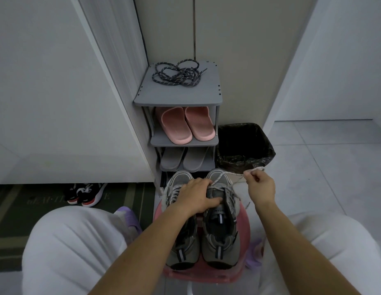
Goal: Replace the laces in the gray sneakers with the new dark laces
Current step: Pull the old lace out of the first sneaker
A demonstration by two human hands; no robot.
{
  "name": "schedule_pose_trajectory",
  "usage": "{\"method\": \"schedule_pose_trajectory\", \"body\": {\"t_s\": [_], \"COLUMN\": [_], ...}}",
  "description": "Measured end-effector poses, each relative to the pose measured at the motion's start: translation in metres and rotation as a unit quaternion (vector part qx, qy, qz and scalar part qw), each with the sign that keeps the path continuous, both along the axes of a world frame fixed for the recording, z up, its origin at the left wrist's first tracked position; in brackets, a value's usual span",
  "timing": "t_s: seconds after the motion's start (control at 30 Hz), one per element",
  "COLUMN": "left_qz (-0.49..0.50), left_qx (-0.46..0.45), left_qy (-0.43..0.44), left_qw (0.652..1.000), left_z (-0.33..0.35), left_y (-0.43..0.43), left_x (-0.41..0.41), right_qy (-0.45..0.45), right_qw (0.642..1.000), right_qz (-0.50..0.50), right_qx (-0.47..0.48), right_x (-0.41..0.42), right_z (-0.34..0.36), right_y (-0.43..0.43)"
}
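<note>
Two gray sneakers (206,235) sit side by side on one pink stool (198,272) between the person's knees, toes pointing at the shoe rack (179,94). The one on the right has a light lace (218,178) partly drawn out of it.

The left hand (198,194) lies palm down across both sneakers, with its thumb stretched over the tongue of the right one and its fingers loosely bent over the lacing. The right hand (261,186) is raised just right of the toes. Its fingertips pinch the end of the light lace, which runs taut from the shoe.

A single tangle of dark laces (176,74) lies on the rack's top shelf, well beyond both hands; I cannot count the strands. Below it are two pink slippers (185,124), then two gray slippers (183,158). One bin (245,143) lined with a black bag stands beside the rack. Two black-and-red shoes (85,193) rest on the mat (15,201) at left.
</note>
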State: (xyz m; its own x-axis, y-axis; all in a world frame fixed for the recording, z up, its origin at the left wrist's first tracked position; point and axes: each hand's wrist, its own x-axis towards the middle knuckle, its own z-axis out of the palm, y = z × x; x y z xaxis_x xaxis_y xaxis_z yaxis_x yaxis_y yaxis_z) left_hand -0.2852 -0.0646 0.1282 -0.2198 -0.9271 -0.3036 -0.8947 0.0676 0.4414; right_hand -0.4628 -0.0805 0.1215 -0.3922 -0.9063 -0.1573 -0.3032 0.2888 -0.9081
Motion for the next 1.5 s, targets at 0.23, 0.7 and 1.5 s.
{"method": "schedule_pose_trajectory", "body": {"t_s": [0.23,0.7,1.5], "left_qz": [0.002,0.000,0.002], "left_qx": [-0.007,-0.003,-0.007], "left_qy": [-0.003,-0.008,-0.011], "left_qw": [1.000,1.000,1.000], "left_z": [-0.001,-0.001,-0.001], "left_y": [0.001,0.000,0.001], "left_x": [-0.001,0.000,0.000], "right_qy": [0.136,0.044,0.037], "right_qw": [0.971,0.993,0.991], "right_qz": [0.186,0.105,0.108], "right_qx": [0.065,0.027,0.073], "right_x": [0.016,0.009,0.014], "right_z": [-0.015,0.005,-0.015], "right_y": [0.010,0.005,0.007]}}
